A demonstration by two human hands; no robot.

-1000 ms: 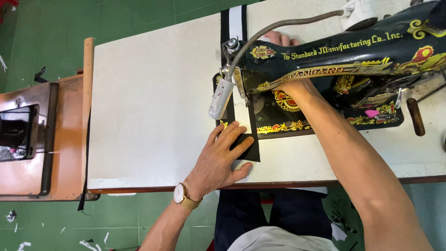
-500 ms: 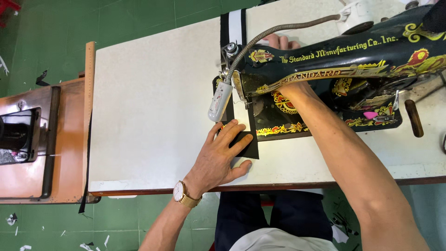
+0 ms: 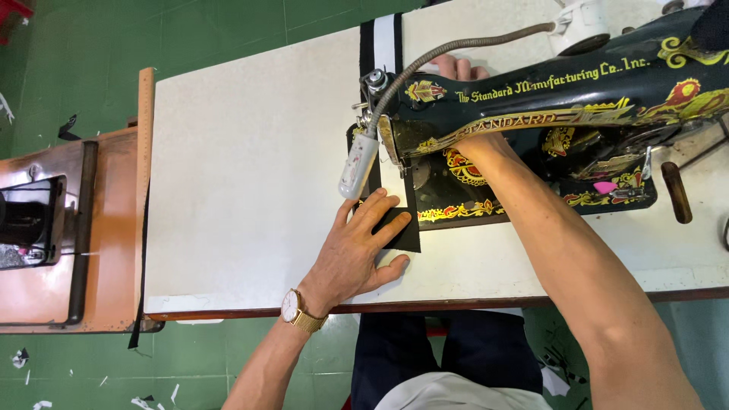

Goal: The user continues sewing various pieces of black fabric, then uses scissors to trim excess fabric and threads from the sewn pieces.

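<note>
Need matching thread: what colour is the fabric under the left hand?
Black, seen in the head view: fabric under the left hand.

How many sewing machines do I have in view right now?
2. A black decorated sewing machine stands on the white table, over the black fabric strip under the left hand. A second machine is sunk in the wooden table at far left, partly cropped.

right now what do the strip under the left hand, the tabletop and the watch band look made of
The strip looks like black woven cloth: matte, flat and limp under the left hand. The tabletop looks like pale laminate, smooth and speckled, with a dark wood edge. The watch band looks like gold-toned metal mesh, judging by its fine shiny texture.
</note>
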